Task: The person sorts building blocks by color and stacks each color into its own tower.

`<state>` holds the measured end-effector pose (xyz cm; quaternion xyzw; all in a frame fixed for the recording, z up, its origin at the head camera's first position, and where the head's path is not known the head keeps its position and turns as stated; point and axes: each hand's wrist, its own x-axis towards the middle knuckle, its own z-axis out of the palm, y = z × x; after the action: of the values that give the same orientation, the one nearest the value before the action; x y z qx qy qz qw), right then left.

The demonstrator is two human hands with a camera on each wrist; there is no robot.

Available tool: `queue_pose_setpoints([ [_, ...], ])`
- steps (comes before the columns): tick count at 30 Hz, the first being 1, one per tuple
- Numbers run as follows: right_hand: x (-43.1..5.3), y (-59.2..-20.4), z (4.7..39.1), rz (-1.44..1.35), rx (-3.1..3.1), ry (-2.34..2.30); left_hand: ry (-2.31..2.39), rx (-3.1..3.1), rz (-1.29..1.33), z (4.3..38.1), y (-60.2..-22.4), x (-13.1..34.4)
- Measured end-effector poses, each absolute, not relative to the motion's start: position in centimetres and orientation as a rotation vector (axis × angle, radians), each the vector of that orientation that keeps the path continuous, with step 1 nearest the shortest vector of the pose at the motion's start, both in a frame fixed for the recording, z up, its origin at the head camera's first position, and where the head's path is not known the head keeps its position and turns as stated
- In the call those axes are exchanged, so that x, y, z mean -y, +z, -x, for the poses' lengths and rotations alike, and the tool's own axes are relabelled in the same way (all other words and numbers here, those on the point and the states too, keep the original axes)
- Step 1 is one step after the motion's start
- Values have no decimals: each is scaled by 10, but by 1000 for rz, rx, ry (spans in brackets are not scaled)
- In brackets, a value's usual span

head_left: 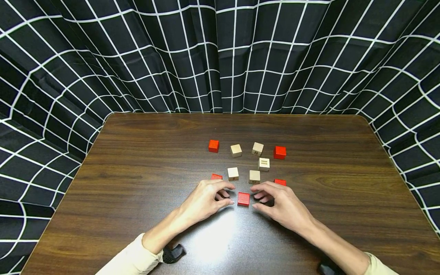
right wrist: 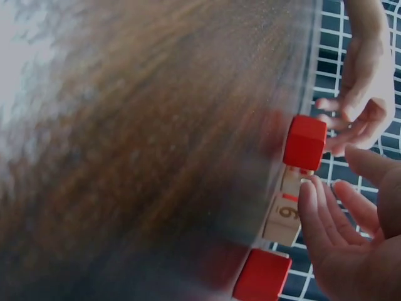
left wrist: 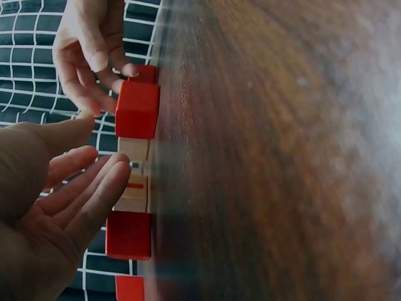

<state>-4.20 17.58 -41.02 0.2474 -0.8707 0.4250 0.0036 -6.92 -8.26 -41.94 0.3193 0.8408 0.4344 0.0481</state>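
Observation:
A red cube (head_left: 243, 199) lies on the table between the two hands. To its left is my left hand (head_left: 206, 198), fingers loosely bent, with a gap between fingertips and cube. My right hand (head_left: 283, 204) mirrors it on the cube's other side, also apart from it and holding nothing. The left wrist view shows the left hand (left wrist: 62, 200) with spread thumb and fingers; the right hand (right wrist: 351, 232) looks much the same in the right wrist view. Behind them stand a plain wooden cube (head_left: 233, 173) and another wooden cube (head_left: 254, 176), whose front reads 6 or 9.
Partly hidden behind the hands are a red cube (head_left: 216, 177) at left and another red cube (head_left: 280, 182) at right. Farther back sit several wooden cubes, one marked with two bars (head_left: 264, 164), flanked by red cubes (head_left: 214, 146). A black gridded curtain (head_left: 220, 57) surrounds the brown table (head_left: 144, 160).

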Motion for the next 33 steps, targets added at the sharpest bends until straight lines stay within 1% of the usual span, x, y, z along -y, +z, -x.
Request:
queue_pose_setpoints([
  [8, -172, -413, 43, -721, 2777, 1364, 1213, -2572, -939, 71, -421, 79],
  [18, -168, -415, 44, -677, 2813, 1409, 1240, -2478, -831, 76, -421, 76],
  [33, -163, -418, 46, -665, 2838, 1414, 1229, -2446, -828, 79, -424, 68],
])
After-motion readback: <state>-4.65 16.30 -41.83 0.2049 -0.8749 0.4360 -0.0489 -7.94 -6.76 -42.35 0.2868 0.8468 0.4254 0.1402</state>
